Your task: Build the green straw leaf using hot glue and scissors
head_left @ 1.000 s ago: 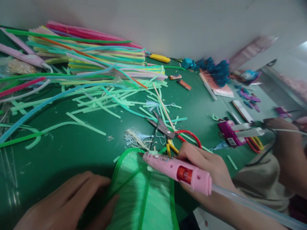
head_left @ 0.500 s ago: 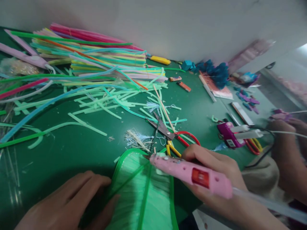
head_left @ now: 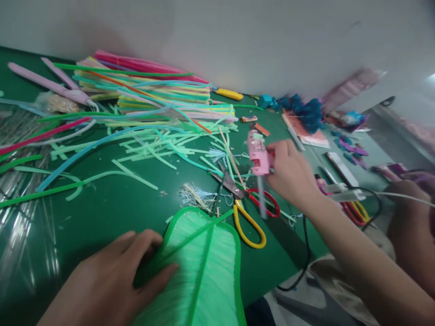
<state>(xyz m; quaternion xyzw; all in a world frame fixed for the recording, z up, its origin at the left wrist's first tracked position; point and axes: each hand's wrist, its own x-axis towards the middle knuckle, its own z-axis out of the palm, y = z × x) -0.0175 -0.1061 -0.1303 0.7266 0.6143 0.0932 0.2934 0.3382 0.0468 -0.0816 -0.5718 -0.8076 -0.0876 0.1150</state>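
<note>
A light green leaf-shaped piece (head_left: 204, 267) with a darker green rim and midrib lies at the near edge of the green table (head_left: 112, 203). My left hand (head_left: 115, 280) rests on its left side, fingers pressed on the rim. My right hand (head_left: 292, 174) is stretched out over the table to the right, closed round a pink glue gun (head_left: 257, 151) that points away, its clear glue stick hanging down behind it. The gun is above the scissors, well clear of the leaf.
A heap of coloured strips (head_left: 142, 90) fills the back left. Red-handled scissors (head_left: 263, 201) and yellow-handled pliers (head_left: 249, 224) lie beside the leaf. Lighters (head_left: 260, 129), blue tufts (head_left: 306, 106) and a purple glue gun (head_left: 326, 185) sit to the right, near another person's arm (head_left: 408, 226).
My right hand has lifted the pink glue gun off the leaf's top edge and swung it up and away to the right. My left hand stays on the leaf.
</note>
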